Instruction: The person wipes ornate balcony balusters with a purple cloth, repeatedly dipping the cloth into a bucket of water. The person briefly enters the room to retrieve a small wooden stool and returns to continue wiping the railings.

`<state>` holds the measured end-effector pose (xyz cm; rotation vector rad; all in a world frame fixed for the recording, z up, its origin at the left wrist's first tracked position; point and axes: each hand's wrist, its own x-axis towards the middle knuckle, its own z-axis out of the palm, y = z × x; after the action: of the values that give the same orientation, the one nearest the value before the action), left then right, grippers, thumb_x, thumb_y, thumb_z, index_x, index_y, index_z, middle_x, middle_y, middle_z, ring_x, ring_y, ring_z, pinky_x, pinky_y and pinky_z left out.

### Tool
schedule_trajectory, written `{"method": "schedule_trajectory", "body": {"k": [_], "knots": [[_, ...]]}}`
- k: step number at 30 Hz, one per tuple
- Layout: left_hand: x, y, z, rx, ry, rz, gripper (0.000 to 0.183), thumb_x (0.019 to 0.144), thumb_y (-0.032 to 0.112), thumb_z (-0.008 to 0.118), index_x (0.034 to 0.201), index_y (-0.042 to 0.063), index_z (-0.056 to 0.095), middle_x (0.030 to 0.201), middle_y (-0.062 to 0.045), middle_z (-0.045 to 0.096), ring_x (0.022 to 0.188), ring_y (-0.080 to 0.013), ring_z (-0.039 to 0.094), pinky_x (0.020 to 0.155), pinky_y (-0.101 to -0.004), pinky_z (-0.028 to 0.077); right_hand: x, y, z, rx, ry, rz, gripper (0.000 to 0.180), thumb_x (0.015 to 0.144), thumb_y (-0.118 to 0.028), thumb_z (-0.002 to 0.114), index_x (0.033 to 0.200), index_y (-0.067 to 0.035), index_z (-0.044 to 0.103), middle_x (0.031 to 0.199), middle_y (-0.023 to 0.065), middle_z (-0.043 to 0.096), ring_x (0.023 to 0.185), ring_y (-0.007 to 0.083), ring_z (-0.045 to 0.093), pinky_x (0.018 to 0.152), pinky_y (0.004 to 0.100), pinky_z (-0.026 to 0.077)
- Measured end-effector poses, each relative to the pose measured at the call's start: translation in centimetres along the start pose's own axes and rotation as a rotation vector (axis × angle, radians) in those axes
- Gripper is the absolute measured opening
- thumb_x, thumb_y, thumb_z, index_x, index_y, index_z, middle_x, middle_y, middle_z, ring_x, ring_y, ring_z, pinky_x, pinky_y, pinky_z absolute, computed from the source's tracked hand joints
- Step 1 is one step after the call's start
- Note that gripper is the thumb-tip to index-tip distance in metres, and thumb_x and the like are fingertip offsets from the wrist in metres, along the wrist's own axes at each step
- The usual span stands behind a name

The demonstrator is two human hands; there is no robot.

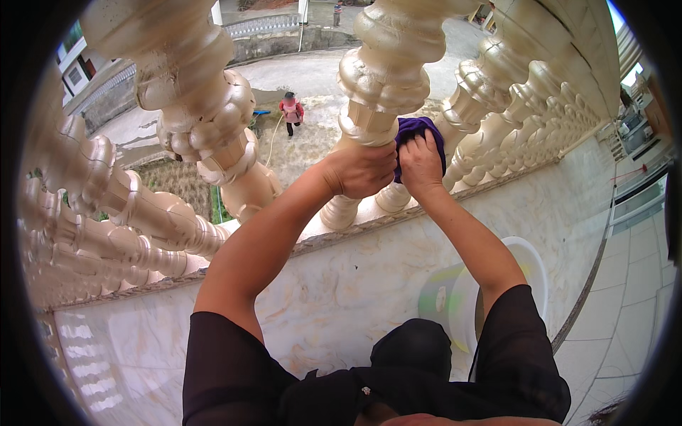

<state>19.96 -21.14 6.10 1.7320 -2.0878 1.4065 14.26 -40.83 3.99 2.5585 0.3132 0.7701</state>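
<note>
A row of cream, pearly balusters stands on a stone ledge in front of me. My left hand [365, 169] is closed around the lower part of the middle baluster [384, 69]. Just right of it, my right hand [422, 162] presses a purple cloth [434, 133] between that baluster and the neighbouring one [471, 88]. The cloth is bunched under the fingers, and part of it is hidden by the hand. My left fingertips are hidden around the baluster.
A white and green bucket [445, 295] stands below my right forearm, beside the marbled wall [341, 287] under the ledge [314, 234]. Pale floor tiles [613, 319] lie at the right. Beyond the balusters, far below, a person in red [291, 113] is on the ground; another person [337, 13] stands farther off.
</note>
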Motion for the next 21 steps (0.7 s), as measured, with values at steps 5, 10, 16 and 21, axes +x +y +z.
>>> {"method": "schedule_trajectory", "body": {"k": [5, 10, 16, 21], "knots": [[-0.7, -0.1, -0.4, 0.054, -0.013, 0.024, 0.015, 0.068, 0.019, 0.059, 0.076, 0.007, 0.065, 0.088, -0.008, 0.065, 0.094, -0.0258, 0.063, 0.105, -0.0386, 0.041, 5.2, -4.3, 5.3, -0.401, -0.749, -0.283, 0.034, 0.088, -0.027, 0.056, 0.114, -0.011, 0.07, 0.115, 0.0076, 0.067, 0.114, 0.0252, 0.059, 0.112, 0.0518, 0.024], [0.0, -0.3, -0.5, 0.109, -0.005, 0.06, 0.019, 0.064, 0.021, 0.059, 0.077, 0.008, 0.064, 0.088, -0.007, 0.065, 0.094, -0.0252, 0.063, 0.104, -0.0376, 0.041, 5.6, -6.9, 10.0, -0.52, -0.814, -0.321, 0.035, 0.09, -0.028, 0.053, 0.116, -0.01, 0.068, 0.119, 0.0076, 0.064, 0.115, 0.0244, 0.056, 0.111, 0.0479, 0.026], [-0.1, -0.2, -0.8, 0.075, -0.032, 0.05, 0.018, 0.065, 0.022, 0.06, 0.077, 0.009, 0.063, 0.087, -0.006, 0.065, 0.092, -0.0234, 0.063, 0.103, -0.0368, 0.042, 4.0, -7.2, 11.1, -0.521, -0.744, -0.408, 0.036, 0.092, -0.03, 0.05, 0.118, -0.009, 0.065, 0.123, 0.0076, 0.061, 0.117, 0.0234, 0.054, 0.111, 0.0433, 0.028], [-0.6, -0.1, -0.7, 0.083, -0.027, 0.011, 0.017, 0.066, 0.023, 0.06, 0.076, 0.01, 0.063, 0.087, -0.005, 0.065, 0.093, -0.0219, 0.063, 0.102, -0.0362, 0.043, -1.7, -5.3, 8.9, -0.492, -0.542, -0.555, 0.037, 0.093, -0.031, 0.048, 0.119, -0.009, 0.062, 0.126, 0.0076, 0.057, 0.119, 0.0226, 0.051, 0.11, 0.0394, 0.03]]}}
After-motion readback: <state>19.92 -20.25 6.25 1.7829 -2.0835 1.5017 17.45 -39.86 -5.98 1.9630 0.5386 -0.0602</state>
